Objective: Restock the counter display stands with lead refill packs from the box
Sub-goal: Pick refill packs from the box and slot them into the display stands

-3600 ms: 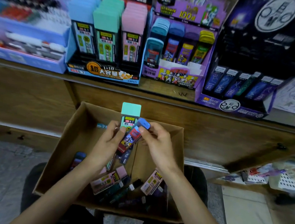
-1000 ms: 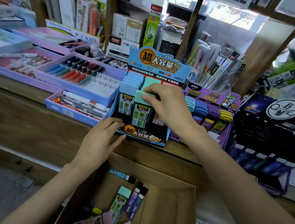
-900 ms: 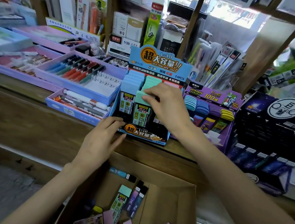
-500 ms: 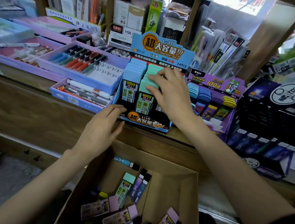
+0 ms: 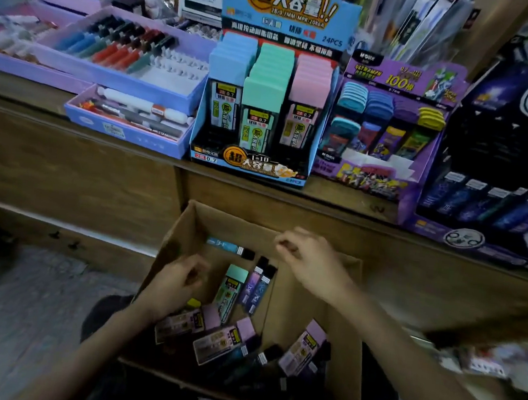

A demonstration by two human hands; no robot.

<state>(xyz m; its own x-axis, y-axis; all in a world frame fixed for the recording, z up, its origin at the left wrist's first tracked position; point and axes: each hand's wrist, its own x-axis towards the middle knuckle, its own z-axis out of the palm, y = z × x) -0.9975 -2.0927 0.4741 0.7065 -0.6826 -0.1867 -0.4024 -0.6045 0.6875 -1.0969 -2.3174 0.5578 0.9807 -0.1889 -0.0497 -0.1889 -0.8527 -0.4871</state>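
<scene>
- My left hand [image 5: 177, 283] hangs over the near-left part of the cardboard box [image 5: 180, 233]. Its fingers are loosely curled and I see nothing in it, though it is blurred.
- My right hand [image 5: 311, 264] is over the far-right part of the box, apart from the left. Its fingers are curled with the tips near the thumb, and nothing shows between them.
- The box sits below the front edge of the wooden worktop [image 5: 21, 96], in front of me.
- Loose lead refill packs lie in the box. A mint-capped pack [image 5: 229, 289] is in the middle, and two slim dark packs [image 5: 258, 284] are just beside it on the right.
- A slim blue pack [image 5: 231, 247] lies along the far wall of the box.
- Three lilac-capped packs [image 5: 223, 340] lie nearer to me, over some dark ones.
- The blue display stand [image 5: 250, 162] stands at the worktop's front edge, above the box. It holds a blue, a mint [image 5: 261, 114] and a pink column of packs.
- A purple stand [image 5: 374, 176] touches its right side, with teal, blue, purple and yellow caps in rows.
- A dark stand [image 5: 483, 225] stands toward the right end of the worktop.
- Lilac pen trays [image 5: 125, 131] stand toward the left end.
</scene>
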